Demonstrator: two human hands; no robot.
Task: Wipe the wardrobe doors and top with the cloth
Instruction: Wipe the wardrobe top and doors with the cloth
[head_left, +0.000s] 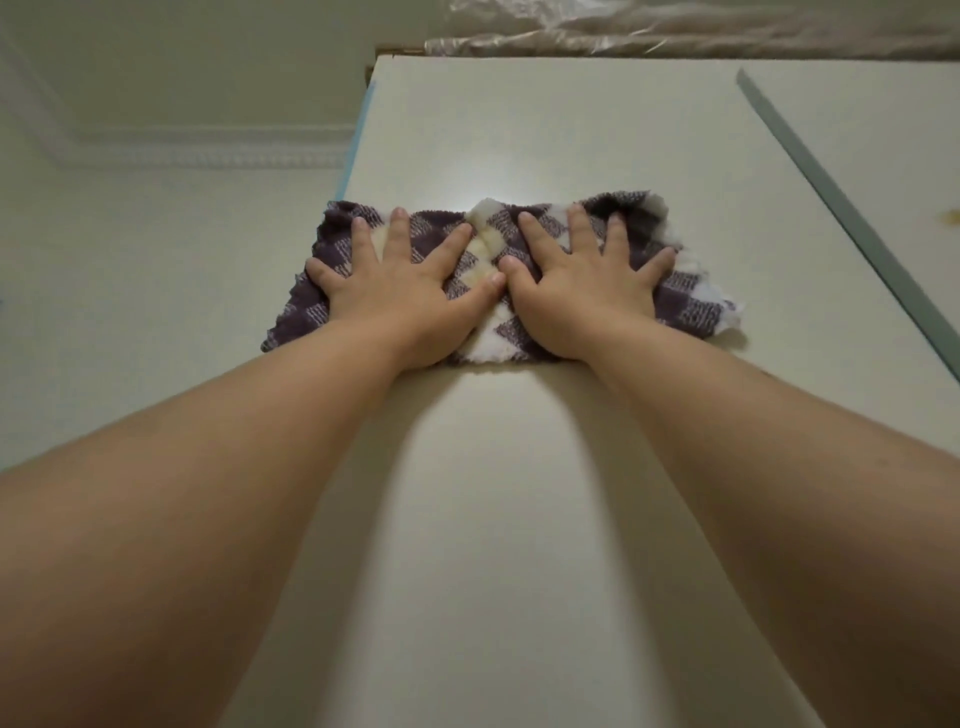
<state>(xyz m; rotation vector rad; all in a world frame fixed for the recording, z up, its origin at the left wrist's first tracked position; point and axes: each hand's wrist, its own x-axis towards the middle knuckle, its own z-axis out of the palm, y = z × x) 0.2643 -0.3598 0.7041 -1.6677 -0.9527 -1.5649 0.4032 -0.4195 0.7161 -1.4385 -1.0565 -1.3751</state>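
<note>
Purple-white cloth (485, 249) flat against door (545, 130), under both palms. Left hand (400, 296) and right hand (582, 296) side by side, fingers spread straight, pressing it; thumbs close together.

cloth (485, 244): flat on door (519, 130), left end at door's left edge, right end short of right edge
left hand (395, 296): pressed on cloth's left half
right hand (587, 296): pressed on cloth's right half, thumbs just beside each other
second door (883, 135): beyond door's right edge
plastic (675, 31): above door's top edge
cornice (208, 150): left of door
</note>
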